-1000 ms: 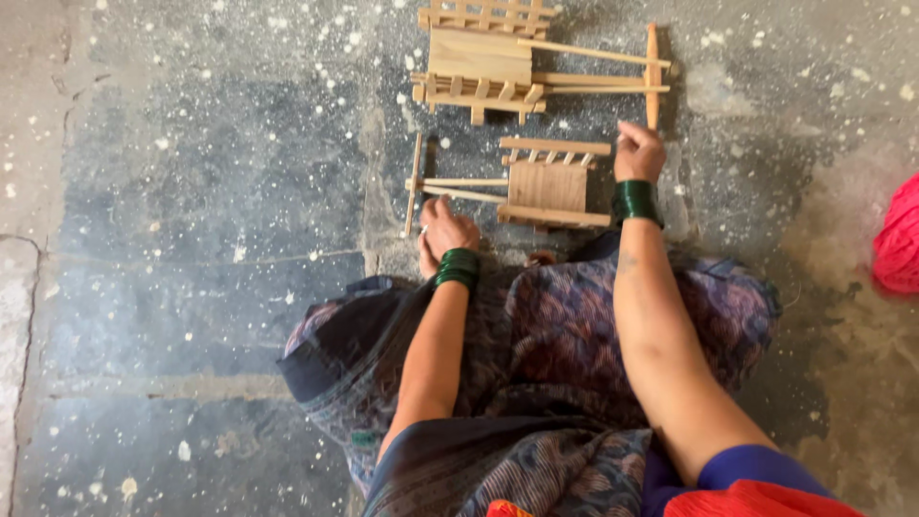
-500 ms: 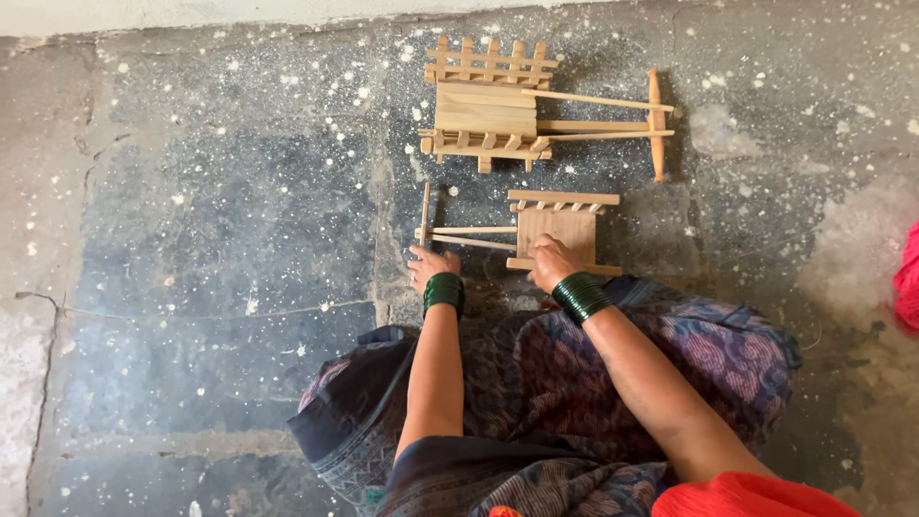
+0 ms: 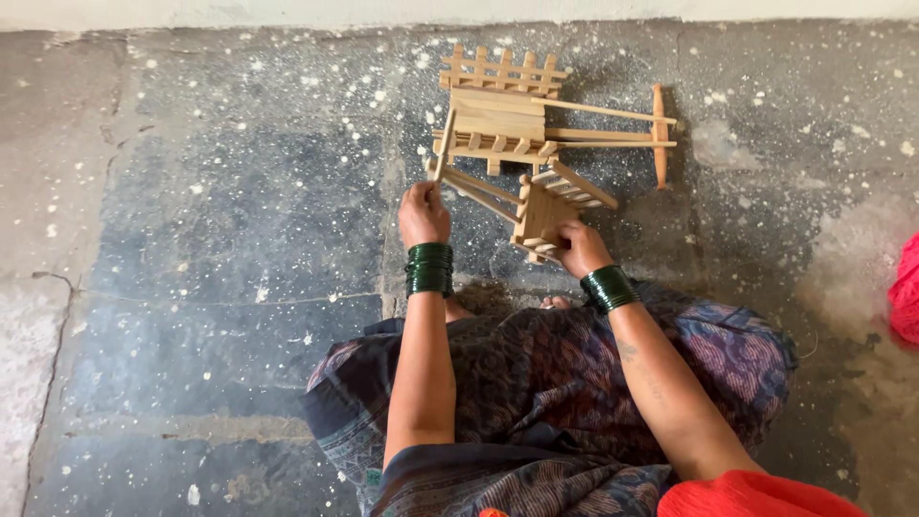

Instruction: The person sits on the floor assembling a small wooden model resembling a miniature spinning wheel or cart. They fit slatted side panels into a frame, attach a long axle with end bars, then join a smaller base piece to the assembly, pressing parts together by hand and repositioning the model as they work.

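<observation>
Two small wooden carts lay before the seated person in the head view, on a grey stone floor (image 3: pixel 191 239) flecked with white specks. The nearer cart (image 3: pixel 548 206) was tipped up off the ground, its slatted side rail tilted and its two thin shaft poles running leftward. The right hand (image 3: pixel 579 249) was clasped around the lower edge of this cart's body, and the left hand (image 3: pixel 424 213) was closed on the yoke bar (image 3: pixel 444 148) at the end of the poles, holding it nearly upright. The farther cart (image 3: pixel 503 120) rested flat on the floor just beyond, its own poles reaching right to a crossbar (image 3: pixel 659 134). Green bangles (image 3: pixel 429 268) ringed both wrists. A patterned purple cloth (image 3: pixel 574 383) covered the person's lap.
</observation>
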{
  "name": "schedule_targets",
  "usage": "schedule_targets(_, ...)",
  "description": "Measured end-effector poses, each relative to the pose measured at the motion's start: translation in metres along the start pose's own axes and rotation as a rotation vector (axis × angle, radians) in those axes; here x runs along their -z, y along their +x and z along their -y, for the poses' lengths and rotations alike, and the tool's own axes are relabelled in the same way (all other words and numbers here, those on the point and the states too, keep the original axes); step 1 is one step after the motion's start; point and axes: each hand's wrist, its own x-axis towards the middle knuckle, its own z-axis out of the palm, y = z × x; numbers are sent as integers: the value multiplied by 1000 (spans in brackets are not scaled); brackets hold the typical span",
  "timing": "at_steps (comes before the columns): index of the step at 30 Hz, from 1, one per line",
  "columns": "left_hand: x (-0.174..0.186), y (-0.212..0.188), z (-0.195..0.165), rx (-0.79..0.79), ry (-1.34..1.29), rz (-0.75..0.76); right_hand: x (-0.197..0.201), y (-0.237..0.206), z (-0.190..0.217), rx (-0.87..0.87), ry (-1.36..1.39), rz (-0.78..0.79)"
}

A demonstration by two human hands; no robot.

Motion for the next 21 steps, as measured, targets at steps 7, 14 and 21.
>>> schedule_targets(7, 27, -12, -57, -93, -155, 50, 6, -11, 11, -26, -70, -134)
schedule_targets(14, 16, -13, -84, -108, -31, 123, 0, -19, 39, -170, 79, -183)
schedule_targets(21, 20, 16, -104, 25, 109, 190, 4, -19, 62, -91, 21, -277)
